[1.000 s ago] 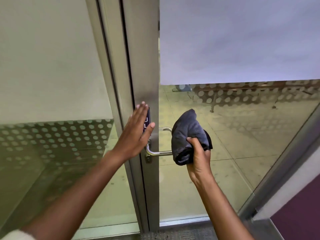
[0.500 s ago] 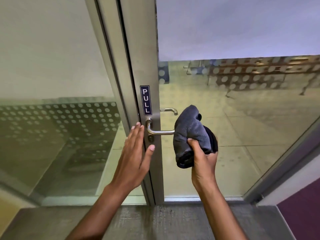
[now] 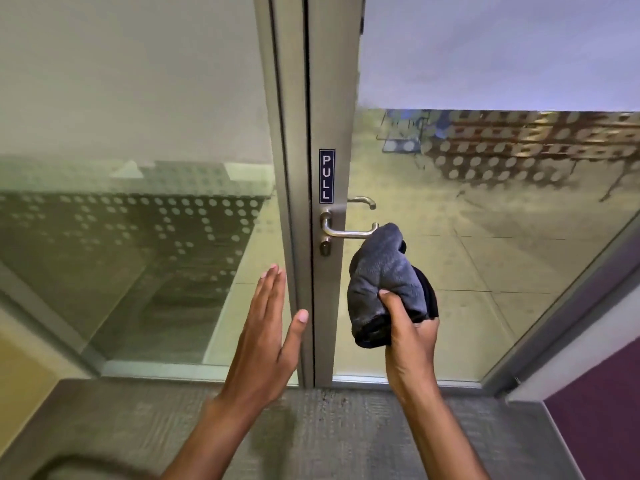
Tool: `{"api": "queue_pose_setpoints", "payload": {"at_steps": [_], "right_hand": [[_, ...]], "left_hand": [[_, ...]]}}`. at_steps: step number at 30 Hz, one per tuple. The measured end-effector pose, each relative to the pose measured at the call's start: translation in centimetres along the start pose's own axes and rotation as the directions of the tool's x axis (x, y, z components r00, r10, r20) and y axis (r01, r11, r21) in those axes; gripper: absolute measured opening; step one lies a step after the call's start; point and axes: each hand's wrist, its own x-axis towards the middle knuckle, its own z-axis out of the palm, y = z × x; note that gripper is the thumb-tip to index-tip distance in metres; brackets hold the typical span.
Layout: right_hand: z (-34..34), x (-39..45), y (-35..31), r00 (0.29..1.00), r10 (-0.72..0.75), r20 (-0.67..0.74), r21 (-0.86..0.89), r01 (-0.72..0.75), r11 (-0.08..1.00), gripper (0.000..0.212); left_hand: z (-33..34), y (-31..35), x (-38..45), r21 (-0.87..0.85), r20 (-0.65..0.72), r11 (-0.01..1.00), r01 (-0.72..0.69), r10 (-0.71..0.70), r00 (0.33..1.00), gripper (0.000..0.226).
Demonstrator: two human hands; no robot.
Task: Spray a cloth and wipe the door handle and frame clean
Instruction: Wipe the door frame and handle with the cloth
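The right hand (image 3: 410,336) grips a bunched grey cloth (image 3: 386,282), whose top touches the free end of the door handle (image 3: 349,232). The left hand (image 3: 266,336), fingers straight, holds nothing beside the door frame (image 3: 294,237). A PULL sign (image 3: 326,176) sits above the handle.

Cloth (image 3: 384,278) just right of handle (image 3: 349,233); PULL sign (image 3: 326,176) above handle on frame (image 3: 329,98)
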Motion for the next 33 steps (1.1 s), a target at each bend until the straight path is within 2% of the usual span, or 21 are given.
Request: {"api": "queue_pose_setpoints", "payload": {"at_steps": [4,7,8,11,20,27,33], "right_hand": [[0.1,-5.6,0.8,0.999,0.043,0.012,-0.095,-0.042,0.995,0.036],[0.0,-9.5,1.0,0.991,0.127,-0.038,-0.097,-0.13,0.987,0.059],[-0.1,-10.7,1.0,0.99,0.132,-0.039,-0.1,-0.135,0.986,0.061],[-0.4,-13.9,0.7,0.992,0.128,0.004,-0.137,-0.126,0.983,0.049],[-2.9,-20.2,0.1,0.969,0.196,0.147,-0.186,-0.168,0.968,0.039],[-6.6,-23.2,-1.5,0.929,0.263,0.262,-0.217,-0.209,0.953,0.038],[-10.2,-26.8,-2.7,0.876,0.335,0.348,-0.239,-0.262,0.935,0.039]], "left_hand": [[-2.0,-0.7,-5.6,-0.031,-0.033,0.998,0.048,-0.049,0.998,0.07],[-2.9,-0.9,-9.1,-0.053,-0.048,0.996,0.077,-0.079,0.996,0.07],[-3.1,-0.9,-10.3,-0.059,-0.051,0.995,0.087,-0.09,0.995,0.07],[-3.5,-0.7,-13.4,-0.077,-0.051,0.991,0.109,-0.113,0.992,0.07],[-3.5,1.3,-20.1,-0.106,-0.104,0.981,0.16,-0.171,0.98,0.069],[-3.0,4.4,-25.7,-0.073,-0.144,0.968,0.24,-0.249,0.958,0.069],[-1.7,7.6,-33.1,-0.024,-0.209,0.926,0.377,-0.374,0.904,0.073]]}}
